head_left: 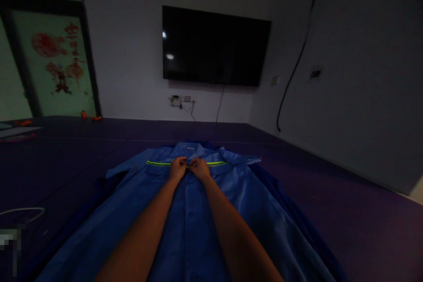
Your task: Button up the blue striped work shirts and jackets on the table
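A blue short-sleeved work shirt (191, 202) lies spread front up, its collar (189, 148) at the far end. Bright yellow-green stripes (216, 164) cross its chest, and pale lettering is partly covered by my left hand (179, 168). That hand is closed in a pinch on the front placket at stripe height. Close beside it on the right, my right hand (200, 168) pinches the same placket. Whether a button sits between the fingertips is too small to tell. Darker blue cloth (274, 180) shows under the shirt along both sides.
The shirt rests on a dark purple floor surface (330, 194). A pale cable loop (39, 209) lies at left, with small orange objects (84, 114) near the glass door (59, 66). On the wall are a television (214, 46), sockets (187, 98) and a hanging black cable (299, 59).
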{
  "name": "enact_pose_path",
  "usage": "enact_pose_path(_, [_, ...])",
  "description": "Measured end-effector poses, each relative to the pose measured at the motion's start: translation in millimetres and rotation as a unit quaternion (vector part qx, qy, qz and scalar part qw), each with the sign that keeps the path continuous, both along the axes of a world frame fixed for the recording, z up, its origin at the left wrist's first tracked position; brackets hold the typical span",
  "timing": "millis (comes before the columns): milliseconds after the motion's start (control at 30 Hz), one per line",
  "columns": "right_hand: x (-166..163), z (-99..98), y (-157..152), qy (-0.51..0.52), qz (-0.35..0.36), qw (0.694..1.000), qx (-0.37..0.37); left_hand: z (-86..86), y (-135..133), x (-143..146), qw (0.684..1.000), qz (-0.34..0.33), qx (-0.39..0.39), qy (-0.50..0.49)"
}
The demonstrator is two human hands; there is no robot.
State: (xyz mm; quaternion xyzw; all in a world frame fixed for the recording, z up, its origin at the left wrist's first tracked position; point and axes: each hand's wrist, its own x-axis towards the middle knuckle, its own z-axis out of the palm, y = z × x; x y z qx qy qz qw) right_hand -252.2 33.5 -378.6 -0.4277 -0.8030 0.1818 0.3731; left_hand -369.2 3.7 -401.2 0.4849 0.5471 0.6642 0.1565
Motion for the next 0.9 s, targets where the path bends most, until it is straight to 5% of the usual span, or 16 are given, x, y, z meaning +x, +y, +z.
enact_pose_path(900, [0.0,2.1,-3.9,0.0,0.003,1.0,-0.002,-2.8,3.0,-0.4,0.999,-0.003,0.009,-0.032])
